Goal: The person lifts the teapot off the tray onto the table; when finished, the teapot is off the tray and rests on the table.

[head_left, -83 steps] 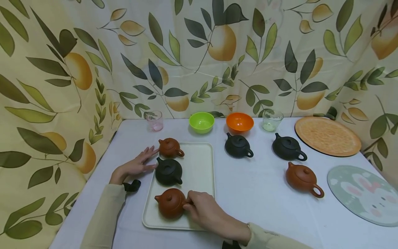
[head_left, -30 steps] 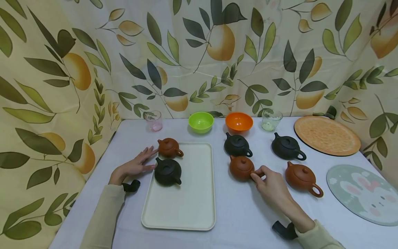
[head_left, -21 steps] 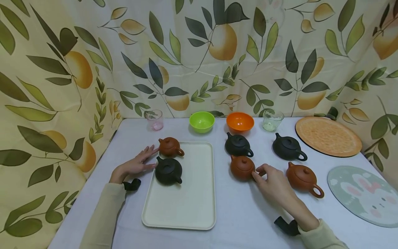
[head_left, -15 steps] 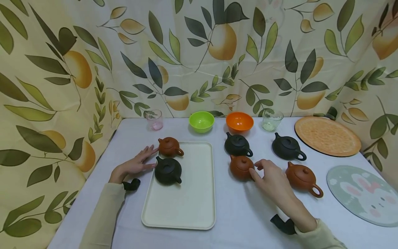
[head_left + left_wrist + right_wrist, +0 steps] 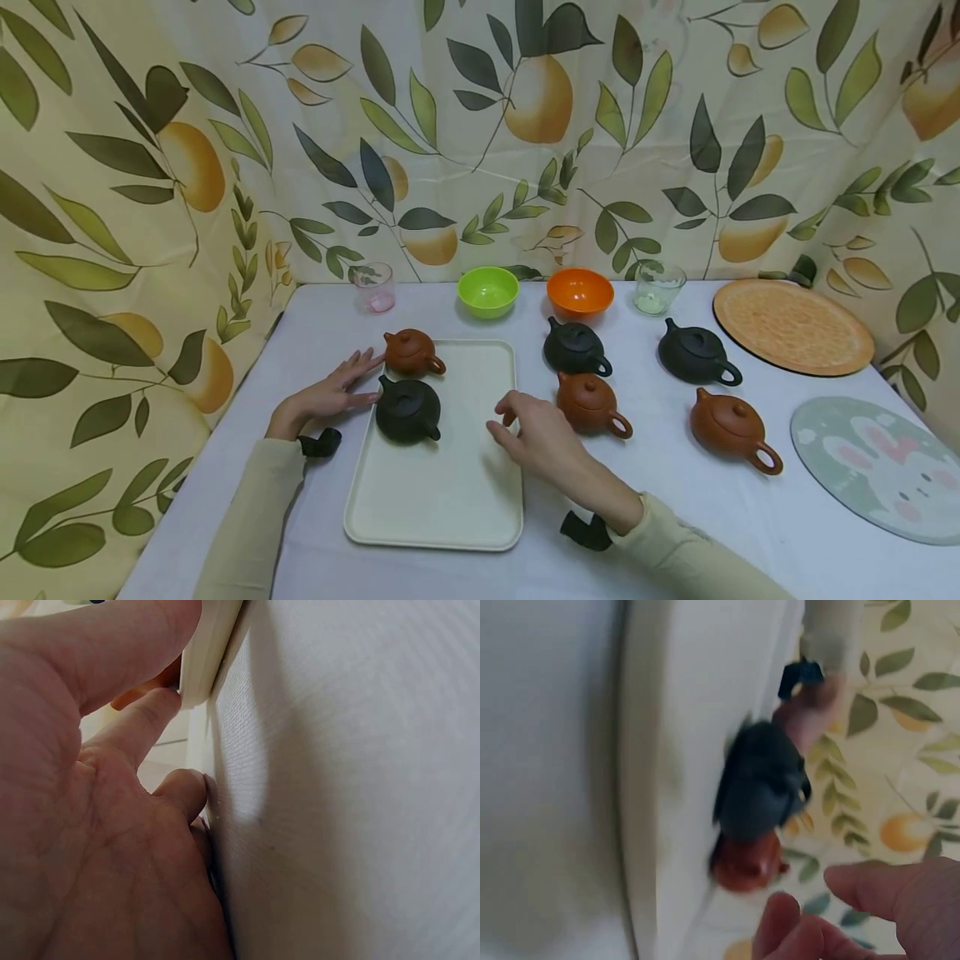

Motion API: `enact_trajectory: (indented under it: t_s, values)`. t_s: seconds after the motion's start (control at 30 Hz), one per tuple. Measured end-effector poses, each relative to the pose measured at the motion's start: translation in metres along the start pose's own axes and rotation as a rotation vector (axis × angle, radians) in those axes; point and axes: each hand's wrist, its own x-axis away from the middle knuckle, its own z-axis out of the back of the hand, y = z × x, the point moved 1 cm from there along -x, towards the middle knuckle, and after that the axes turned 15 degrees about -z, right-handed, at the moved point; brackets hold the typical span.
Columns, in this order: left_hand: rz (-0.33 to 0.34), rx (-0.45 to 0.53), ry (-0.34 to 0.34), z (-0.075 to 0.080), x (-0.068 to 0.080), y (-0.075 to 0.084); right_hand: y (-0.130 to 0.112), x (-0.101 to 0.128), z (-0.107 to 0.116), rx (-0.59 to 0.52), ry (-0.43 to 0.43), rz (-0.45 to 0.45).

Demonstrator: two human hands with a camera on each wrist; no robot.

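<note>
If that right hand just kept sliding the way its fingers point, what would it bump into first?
Most likely the black teapot on the cream tray. The right hand hovers over the tray's right edge with fingers loosely curled, pointing left toward that pot. Its height is hard to judge, so it might pass above.

- No words, labels, brands or numbers can be read on anything in any view.
</note>
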Motion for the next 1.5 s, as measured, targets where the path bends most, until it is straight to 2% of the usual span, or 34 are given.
enact_trajectory:
  t_s: [0.1, 0.27, 0.33, 0.47, 0.6, 0.77, 1.03, 1.33, 1.5]
  values:
    - [0.006, 0.000, -0.004, -0.001, -0.001, 0.000, -0.012, -0.008, -0.017, -0.014, -0.082, 0.037]
    - [0.017, 0.003, -0.002, -0.001, -0.002, 0.001, -0.032, -0.018, -0.039, -0.037, -0.133, 0.143]
    - [0.019, 0.001, -0.004, -0.001, -0.002, 0.002, -0.039, -0.021, -0.045, -0.045, -0.153, 0.156]
    - [0.031, 0.000, -0.017, -0.001, -0.004, 0.003, -0.048, -0.025, -0.055, -0.046, -0.183, 0.125]
    - [0.042, 0.003, -0.022, -0.002, -0.004, 0.004, -0.049, -0.028, -0.060, -0.055, -0.157, 0.090]
    - [0.054, 0.004, -0.023, -0.002, -0.004, 0.005, -0.046, -0.029, -0.061, -0.122, -0.140, 0.069]
    - [0.021, 0.008, -0.006, -0.002, -0.003, 0.006, -0.044, -0.030, -0.058, -0.120, -0.048, 0.150]
    - [0.014, -0.005, -0.007, -0.001, 0.000, 0.006, -0.040, -0.029, -0.058, -0.156, -0.027, 0.162]
    - [0.008, -0.003, -0.009, 0.000, -0.001, 0.004, -0.036, -0.026, -0.052, -0.212, -0.060, 0.132]
